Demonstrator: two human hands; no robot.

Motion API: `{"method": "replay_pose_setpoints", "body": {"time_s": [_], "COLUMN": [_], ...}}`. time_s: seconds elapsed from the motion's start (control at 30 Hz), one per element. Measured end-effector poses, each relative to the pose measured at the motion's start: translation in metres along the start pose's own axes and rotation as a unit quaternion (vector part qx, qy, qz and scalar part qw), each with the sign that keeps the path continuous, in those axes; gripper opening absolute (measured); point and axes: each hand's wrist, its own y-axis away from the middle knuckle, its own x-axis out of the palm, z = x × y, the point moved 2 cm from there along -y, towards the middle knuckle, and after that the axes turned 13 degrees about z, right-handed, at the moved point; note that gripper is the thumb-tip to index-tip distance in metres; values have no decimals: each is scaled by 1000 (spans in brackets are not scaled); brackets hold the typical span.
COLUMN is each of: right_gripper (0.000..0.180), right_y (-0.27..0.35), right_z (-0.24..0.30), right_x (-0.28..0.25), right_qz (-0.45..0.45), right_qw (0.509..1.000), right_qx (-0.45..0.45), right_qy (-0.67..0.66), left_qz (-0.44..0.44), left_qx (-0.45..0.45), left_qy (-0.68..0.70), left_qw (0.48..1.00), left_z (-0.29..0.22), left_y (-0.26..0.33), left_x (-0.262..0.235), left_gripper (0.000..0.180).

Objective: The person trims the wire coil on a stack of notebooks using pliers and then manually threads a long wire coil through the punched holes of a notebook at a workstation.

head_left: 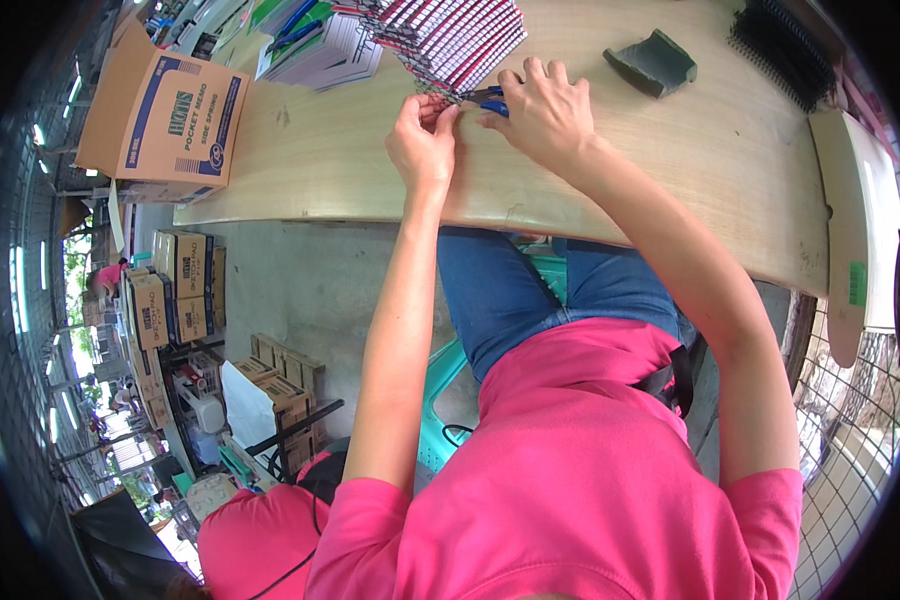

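Note:
A stack of spiral notebooks [465, 40] with wire along the edges and red stripes lies at the table's far middle. My left hand [422, 145] is at the stack's near corner, its thumb and fingers pinched together there. What lies between those fingertips is too small to make out. My right hand [550, 112] holds a pair of blue-handled pliers [494, 105], whose dark jaws point left at the same corner, close to the left fingertips. The hand partly covers the handles.
An open cardboard box [175, 120] stands at the table's left end, near more notebooks [325, 50]. A dark curved piece [655, 65] and black binding coils [785, 50] lie right. Stacked cartons [180, 285] and another person in pink [260, 540] are left, off the table.

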Motion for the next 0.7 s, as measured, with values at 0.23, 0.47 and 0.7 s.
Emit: {"method": "replay_pose_setpoints", "body": {"time_s": [0.23,0.47,0.7], "right_gripper": [60,60,62], "right_y": [-21,3,-17], "right_z": [-5,-10,-17], "right_x": [-2,-5,-1], "right_qz": [130,-68,70], "right_qw": [989,997,995], "right_qx": [-41,-13,-29], "right_qy": [-65,-14,-70], "left_qz": [0,9,32], "left_qx": [-1,-15,-16], "left_qy": [1,78,125], "left_qw": [1000,997,992], "left_z": [-2,-1,6], "left_y": [-2,-3,-10], "left_x": [1,-3,3], "left_gripper": [20,22,22]}}
